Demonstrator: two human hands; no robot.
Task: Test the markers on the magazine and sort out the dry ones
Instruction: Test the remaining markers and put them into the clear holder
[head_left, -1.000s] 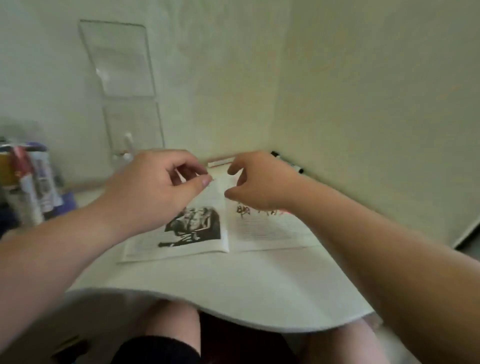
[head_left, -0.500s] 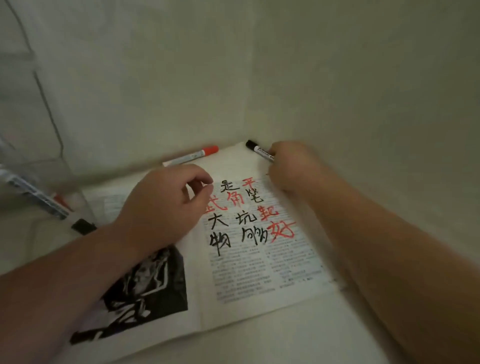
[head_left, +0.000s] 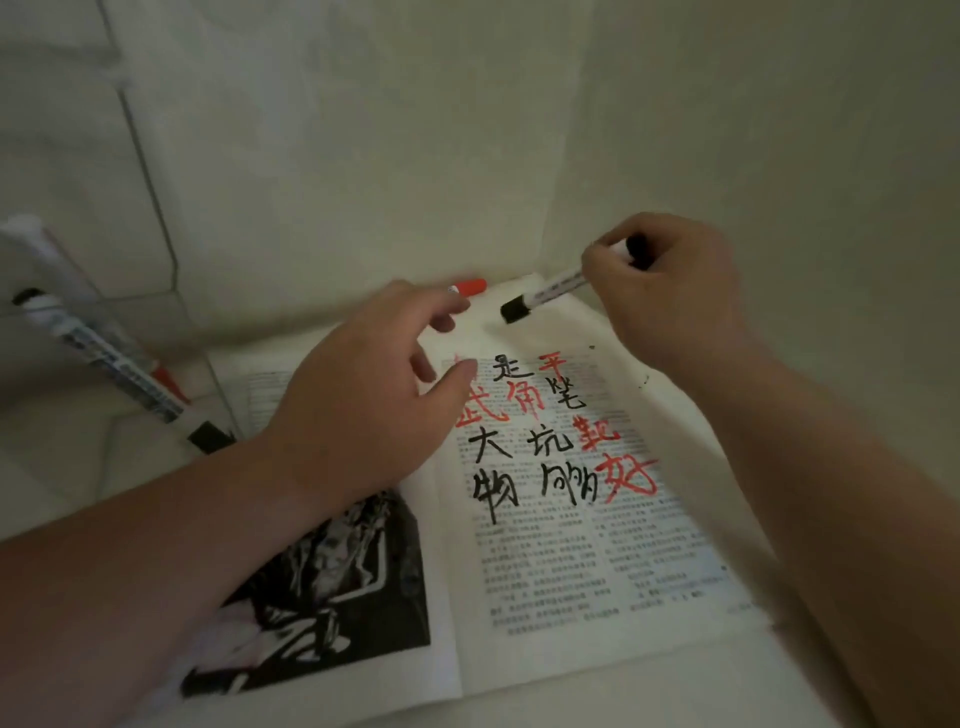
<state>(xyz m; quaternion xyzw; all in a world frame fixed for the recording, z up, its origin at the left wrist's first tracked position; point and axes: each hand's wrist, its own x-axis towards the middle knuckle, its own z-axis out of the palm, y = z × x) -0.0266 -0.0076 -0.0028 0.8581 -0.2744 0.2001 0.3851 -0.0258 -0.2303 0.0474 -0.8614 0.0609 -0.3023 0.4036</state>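
An open magazine (head_left: 571, 561) lies on the white table, its right page covered with black and red handwritten characters. My right hand (head_left: 670, 291) grips a white marker with a black cap (head_left: 545, 295), lifted above the page's top edge, cap end pointing left. My left hand (head_left: 363, 400) hovers over the middle of the magazine with loosely spread fingers, holding nothing, its fingertips near the marker's cap. A red-capped marker (head_left: 470, 287) lies on the table behind the magazine, mostly hidden by my left hand.
A clear plastic holder (head_left: 130, 291) stands at the left with several markers (head_left: 104, 358) leaning in it. Walls meet in a corner close behind the magazine. The table's front edge lies below the magazine.
My right hand has picked the black-capped marker up from the table corner and raised it. My left hand opened and reached toward its cap. The camera has leaned in closer.
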